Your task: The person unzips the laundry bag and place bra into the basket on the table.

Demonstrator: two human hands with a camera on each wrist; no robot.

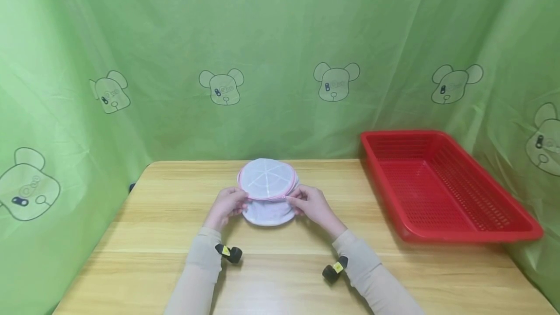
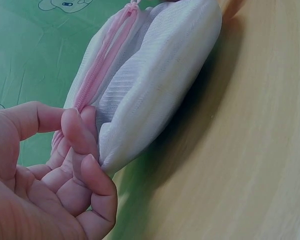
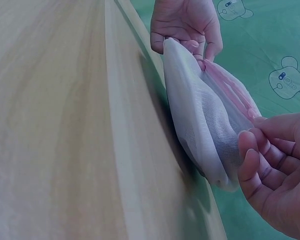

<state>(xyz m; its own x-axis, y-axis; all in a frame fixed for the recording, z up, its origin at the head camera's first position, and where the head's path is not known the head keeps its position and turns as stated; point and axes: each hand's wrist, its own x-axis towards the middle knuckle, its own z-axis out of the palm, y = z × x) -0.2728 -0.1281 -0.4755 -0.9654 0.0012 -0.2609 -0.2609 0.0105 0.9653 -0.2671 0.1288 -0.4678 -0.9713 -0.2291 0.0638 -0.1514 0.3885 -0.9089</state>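
On pale wood-grain table (image 1: 271, 278), our left hand (image 1: 227, 203) and right hand (image 1: 312, 203) are pinching pink zipper (image 2: 106, 57) on round white mesh bag (image 1: 267, 187), seemingly working it, next probably needing steady pull.

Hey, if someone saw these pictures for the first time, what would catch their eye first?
Probably the big red basket on the right side of the wooden table, vivid against the green curtain with cartoon animal heads behind. Next, perhaps, the white mesh bag with its pink zipper, left of the basket, held between the left hand and right hand.
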